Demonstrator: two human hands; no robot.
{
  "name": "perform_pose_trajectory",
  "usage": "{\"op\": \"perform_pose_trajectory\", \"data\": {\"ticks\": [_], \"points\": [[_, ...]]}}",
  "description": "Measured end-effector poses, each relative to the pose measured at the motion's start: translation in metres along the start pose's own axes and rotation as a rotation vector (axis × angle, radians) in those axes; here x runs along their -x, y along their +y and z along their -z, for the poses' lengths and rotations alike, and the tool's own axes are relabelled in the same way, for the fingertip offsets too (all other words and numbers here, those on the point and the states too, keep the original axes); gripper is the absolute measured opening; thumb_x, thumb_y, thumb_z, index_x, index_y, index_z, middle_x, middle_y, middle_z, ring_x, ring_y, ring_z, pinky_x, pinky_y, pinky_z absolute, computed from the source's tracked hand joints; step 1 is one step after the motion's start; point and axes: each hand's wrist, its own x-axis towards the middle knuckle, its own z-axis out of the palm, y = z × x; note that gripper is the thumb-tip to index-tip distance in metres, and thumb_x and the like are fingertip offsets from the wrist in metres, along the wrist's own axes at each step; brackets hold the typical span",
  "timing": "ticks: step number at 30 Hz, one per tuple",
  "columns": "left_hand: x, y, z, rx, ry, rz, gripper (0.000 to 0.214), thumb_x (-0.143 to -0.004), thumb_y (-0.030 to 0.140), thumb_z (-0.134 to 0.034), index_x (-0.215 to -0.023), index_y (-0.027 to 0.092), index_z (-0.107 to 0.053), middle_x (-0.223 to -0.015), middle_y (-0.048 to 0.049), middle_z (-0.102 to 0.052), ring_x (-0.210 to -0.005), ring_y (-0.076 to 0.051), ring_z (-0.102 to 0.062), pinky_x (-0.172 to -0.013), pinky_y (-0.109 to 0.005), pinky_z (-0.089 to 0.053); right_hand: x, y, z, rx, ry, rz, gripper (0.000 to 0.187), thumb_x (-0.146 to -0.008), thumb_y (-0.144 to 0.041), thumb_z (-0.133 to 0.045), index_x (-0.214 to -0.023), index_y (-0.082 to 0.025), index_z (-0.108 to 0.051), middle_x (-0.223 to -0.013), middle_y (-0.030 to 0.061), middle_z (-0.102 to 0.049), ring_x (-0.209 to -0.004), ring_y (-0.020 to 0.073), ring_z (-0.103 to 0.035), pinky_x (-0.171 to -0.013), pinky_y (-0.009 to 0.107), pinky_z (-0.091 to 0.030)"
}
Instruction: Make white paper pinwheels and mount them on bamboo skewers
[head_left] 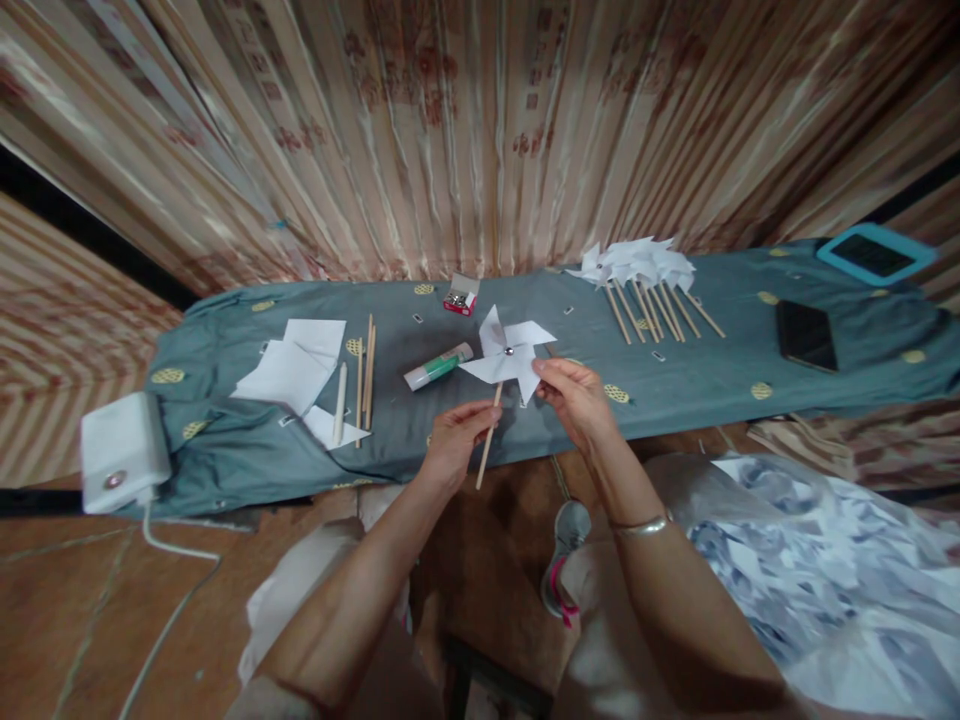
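A white paper pinwheel [495,362] with a silver pin at its centre is held over the near middle of the cloth-covered table. My left hand [459,437] pinches its wooden stick just below the paper blades. At the right, my right hand [576,392] has thumb and forefinger closed on the edge of one blade. Just left of the pinwheel lies a green and white glue stick [438,367]. Behind it stands an opened small red box of pins [460,296].
White paper sheets [292,368], a white pen-like stick [340,402] and several wooden sticks [368,375] lie left. Finished pinwheels [645,272] are piled back right, near a dark phone [806,335] and a blue-framed tablet [874,252]. A white corded box [124,450] sits far left; a bag of paper scraps [832,560] stands right.
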Motion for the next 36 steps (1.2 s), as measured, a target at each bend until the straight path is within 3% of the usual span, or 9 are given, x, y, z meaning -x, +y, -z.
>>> {"op": "perform_pose_trajectory", "data": {"ticks": [9, 28, 32, 36], "points": [[0.0, 0.001, -0.001, 0.031, 0.006, -0.011, 0.036, -0.039, 0.031, -0.092, -0.068, 0.015, -0.076, -0.062, -0.0003, -0.069, -0.06, -0.009, -0.056, -0.062, -0.022, -0.043, 0.003, 0.004, -0.007, -0.003, -0.017, -0.06, 0.035, -0.04, -0.045, -0.09, -0.057, -0.02, -0.072, -0.049, -0.0036, -0.062, -0.048, 0.0057, -0.052, -0.049, 0.02, -0.038], [-0.001, 0.0, 0.0, 0.055, -0.019, -0.031, 0.034, -0.039, 0.025, -0.091, -0.068, 0.015, -0.076, -0.067, -0.0016, -0.071, -0.063, -0.01, -0.059, -0.069, -0.025, -0.046, 0.01, 0.01, -0.017, 0.065, -0.077, -0.036, 0.034, -0.046, -0.049, -0.087, -0.055, -0.02, -0.072, -0.056, -0.0007, -0.068, -0.052, 0.0079, -0.052, -0.054, 0.024, -0.04], [-0.002, 0.002, 0.003, 0.051, -0.017, -0.034, 0.036, -0.04, 0.026, -0.091, -0.072, 0.015, -0.077, -0.068, -0.0013, -0.072, -0.063, -0.01, -0.059, -0.067, -0.024, -0.045, 0.009, 0.006, -0.009, 0.185, -0.09, 0.019, 0.038, -0.054, -0.056, -0.082, -0.057, -0.019, -0.073, -0.056, 0.0014, -0.069, -0.048, 0.0074, -0.048, -0.051, 0.023, -0.037], [-0.002, 0.004, 0.006, 0.043, -0.025, -0.024, 0.035, -0.041, 0.027, -0.092, -0.07, 0.015, -0.076, -0.067, -0.0014, -0.071, -0.064, -0.01, -0.06, -0.067, -0.025, -0.046, -0.001, -0.001, 0.01, 0.195, 0.049, 0.121, 0.041, -0.054, -0.059, -0.081, -0.057, -0.02, -0.072, -0.053, 0.0006, -0.066, -0.045, 0.007, -0.045, -0.048, 0.023, -0.035]]}}
